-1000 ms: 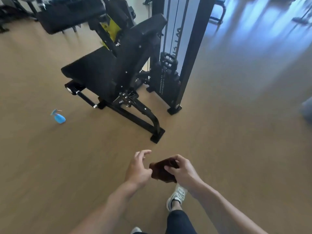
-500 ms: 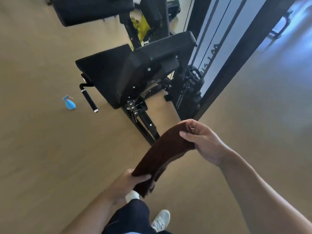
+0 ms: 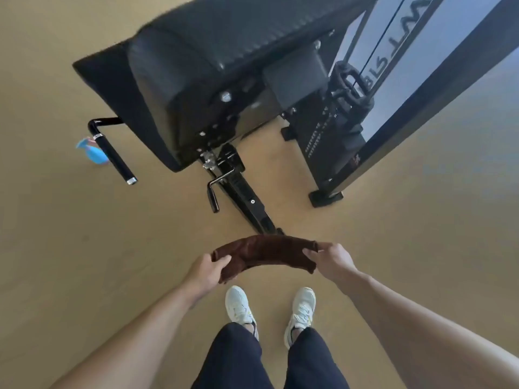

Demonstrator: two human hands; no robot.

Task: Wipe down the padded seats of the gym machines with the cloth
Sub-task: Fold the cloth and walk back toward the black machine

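The brown cloth (image 3: 264, 254) hangs stretched between both hands, the left hand (image 3: 206, 272) gripping one end and the right hand (image 3: 327, 261) pinching the other, in front of the machine's black padded seat (image 3: 224, 51). The folded cloth may sag open on the reach forward, and the protruding handle (image 3: 112, 153) could catch an arm

brown cloth (image 3: 264, 252) stretched in an arch between both hands | left hand (image 3: 207, 272) grips its left end, right hand (image 3: 330, 261) its right | black padded seat (image 3: 157, 88) ahead, untouched | blue spray bottle (image 3: 94, 153) on floor (image 3: 56, 248) behind machine handle (image 3: 113, 155) | white sneakers (image 3: 238, 304) below
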